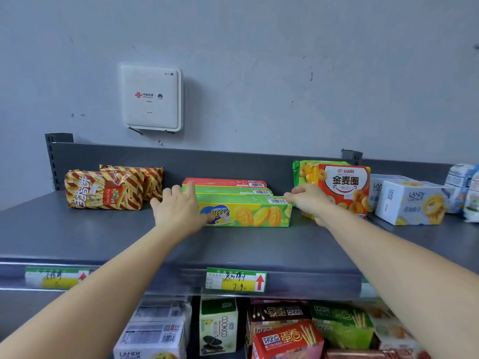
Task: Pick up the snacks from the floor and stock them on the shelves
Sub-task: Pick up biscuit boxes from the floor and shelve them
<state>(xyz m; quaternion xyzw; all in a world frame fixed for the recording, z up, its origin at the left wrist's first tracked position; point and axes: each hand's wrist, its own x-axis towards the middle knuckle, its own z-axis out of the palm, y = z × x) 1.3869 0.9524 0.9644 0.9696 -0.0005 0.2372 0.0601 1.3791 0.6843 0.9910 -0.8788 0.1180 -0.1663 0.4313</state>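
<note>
A long green cheese cracker box [255,212] lies on the top shelf [103,237], in front of a second green box [233,189] and a red box [225,182]. My left hand [178,211] presses flat against the left ends of these boxes, with its fingers spread and reaching over the tops. My right hand [308,199] is at the front box's right end, fingertips pinching its top right corner; the thumb is hidden.
Striped red and yellow snack bags [103,190] lie at the left. An orange biscuit bag [344,187] and white Landy boxes [412,203] stand at the right. A white router [151,97] hangs on the wall. The lower shelf holds several snack boxes [285,330].
</note>
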